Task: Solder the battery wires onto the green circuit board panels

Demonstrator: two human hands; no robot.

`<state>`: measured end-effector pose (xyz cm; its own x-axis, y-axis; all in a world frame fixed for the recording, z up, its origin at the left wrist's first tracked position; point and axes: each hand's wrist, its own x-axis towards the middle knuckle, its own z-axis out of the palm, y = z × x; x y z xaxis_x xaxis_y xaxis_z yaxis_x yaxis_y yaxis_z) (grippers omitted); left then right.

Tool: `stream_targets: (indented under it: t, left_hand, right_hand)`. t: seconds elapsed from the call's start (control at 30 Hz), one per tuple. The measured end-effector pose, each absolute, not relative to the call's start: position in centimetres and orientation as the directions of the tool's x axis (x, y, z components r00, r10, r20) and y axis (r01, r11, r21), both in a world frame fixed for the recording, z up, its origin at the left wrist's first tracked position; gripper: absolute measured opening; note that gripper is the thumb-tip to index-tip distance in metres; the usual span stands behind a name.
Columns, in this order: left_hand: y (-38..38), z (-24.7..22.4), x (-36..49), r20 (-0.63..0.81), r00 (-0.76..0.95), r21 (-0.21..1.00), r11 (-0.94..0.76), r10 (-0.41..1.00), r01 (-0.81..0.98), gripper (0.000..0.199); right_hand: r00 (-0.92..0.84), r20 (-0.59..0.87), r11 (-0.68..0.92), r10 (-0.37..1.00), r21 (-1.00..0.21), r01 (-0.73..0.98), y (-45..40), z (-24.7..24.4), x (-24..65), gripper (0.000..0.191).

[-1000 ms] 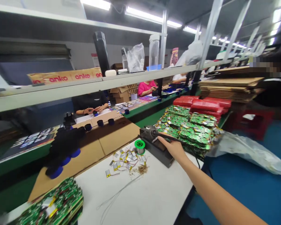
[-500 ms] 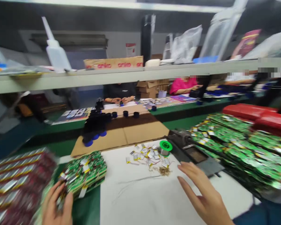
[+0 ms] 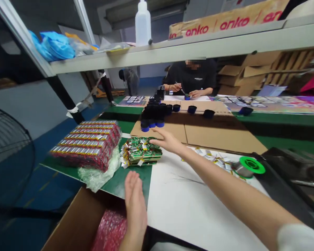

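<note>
Just in front of the stack of green circuit boards (image 3: 136, 151), my left hand (image 3: 136, 197) is held on edge with its fingers extended and nothing in it. My right hand (image 3: 167, 141) reaches across to the stack's right side, fingers spread, its fingertips over or beside the top boards; contact is unclear. Small silver battery cells lie on the boards. Left of the stack sits a block of wrapped battery cells (image 3: 86, 141) on crumpled clear wrap (image 3: 101, 174). A white sheet (image 3: 183, 209) lies under my right forearm, with a green solder spool (image 3: 248, 167) at its right.
Black and blue round parts (image 3: 154, 116) stand on flat cardboard (image 3: 206, 137). An open box (image 3: 73, 216) with pink bubble wrap (image 3: 111, 228) is below the table edge. A shelf (image 3: 162, 52) crosses above. A person in black (image 3: 193, 78) works opposite. A fan (image 3: 9, 157) stands left.
The view has swung left. My right hand has moved from the right of the white sheet to the board stack. My left hand has come off the stack's left side to its front.
</note>
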<state>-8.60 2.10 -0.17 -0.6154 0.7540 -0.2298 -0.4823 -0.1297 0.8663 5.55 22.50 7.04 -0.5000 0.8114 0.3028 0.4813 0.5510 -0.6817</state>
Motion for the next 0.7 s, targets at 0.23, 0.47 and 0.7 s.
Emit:
stream_targets:
  t: [0.23,0.47,0.7]
  left_hand:
    - [5.6,2.9,-7.2,-0.478,-0.456,0.611,-0.088,0.750,-0.787,0.021]
    - [7.6,4.7,-7.8,-0.553,-0.446,0.554,-0.089,0.704,-0.828,0.012]
    - [8.0,6.2,-7.8,-0.554,-0.418,0.535,-0.077,0.720,-0.841,0.006]
  right_hand:
    - [-0.755,-0.171,0.470,0.633,-0.690,0.551,29.4,8.4,-0.8,0.037]
    - [-0.721,-0.449,0.356,0.528,-0.654,0.668,29.9,9.3,-2.3,0.038]
    - [-0.726,-0.408,0.273,0.553,-0.735,0.621,28.9,8.7,-1.6,0.041]
